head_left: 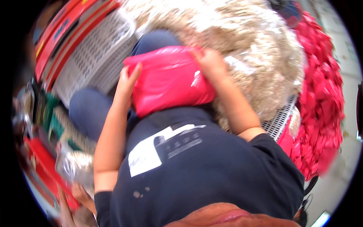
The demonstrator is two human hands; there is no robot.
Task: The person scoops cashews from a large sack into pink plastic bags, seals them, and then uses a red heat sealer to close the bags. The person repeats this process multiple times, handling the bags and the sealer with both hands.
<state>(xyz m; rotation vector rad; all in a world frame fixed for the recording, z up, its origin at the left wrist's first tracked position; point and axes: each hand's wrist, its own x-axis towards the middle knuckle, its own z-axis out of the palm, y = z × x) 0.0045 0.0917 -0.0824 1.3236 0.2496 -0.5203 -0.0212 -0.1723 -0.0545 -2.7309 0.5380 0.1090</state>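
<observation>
I am holding a pink plastic packet (168, 79) against my lap, just above my dark blue shirt (211, 166). My left hand (128, 81) is gripping its left edge, fingers curled over the top corner. My right hand (211, 62) is clamping down on its upper right corner, fingers bent around the plastic. Just behind the packet, a big clear bag of beige stuffing (245, 45) is bulging over a white perforated basket (280, 121). A heap of red packets (321, 94) is lying at my right, and another white basket (94, 53) is standing at my left.
</observation>
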